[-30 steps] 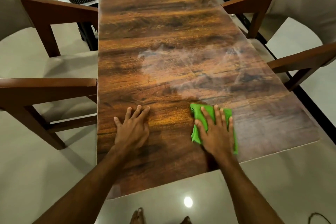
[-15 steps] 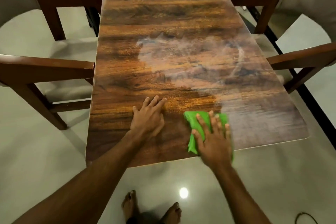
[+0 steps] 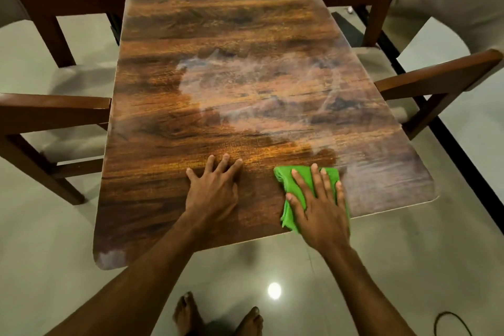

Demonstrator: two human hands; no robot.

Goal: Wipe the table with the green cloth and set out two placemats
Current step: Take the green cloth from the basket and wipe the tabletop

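Green cloth (image 3: pixel 289 191) mostly hidden under right hand (image 3: pixel 319 213); only left, top edges show. Table (image 3: pixel 218 35) far end cut by top edge. Left chair (image 3: pixel 54 106), right chair (image 3: pixel 436 73) cropped at sides. Feet (image 3: pixel 188 314), floor cable (image 3: pixel 447 322) cut at bottom.

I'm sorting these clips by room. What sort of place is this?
Most likely a home dining room. A long wood-grain table has cushioned wooden armchairs drawn up on both sides, and it stands on a glossy tiled floor.

Bare forearms (image 3: pixel 152 267), bare feet (image 3: pixel 188 314)
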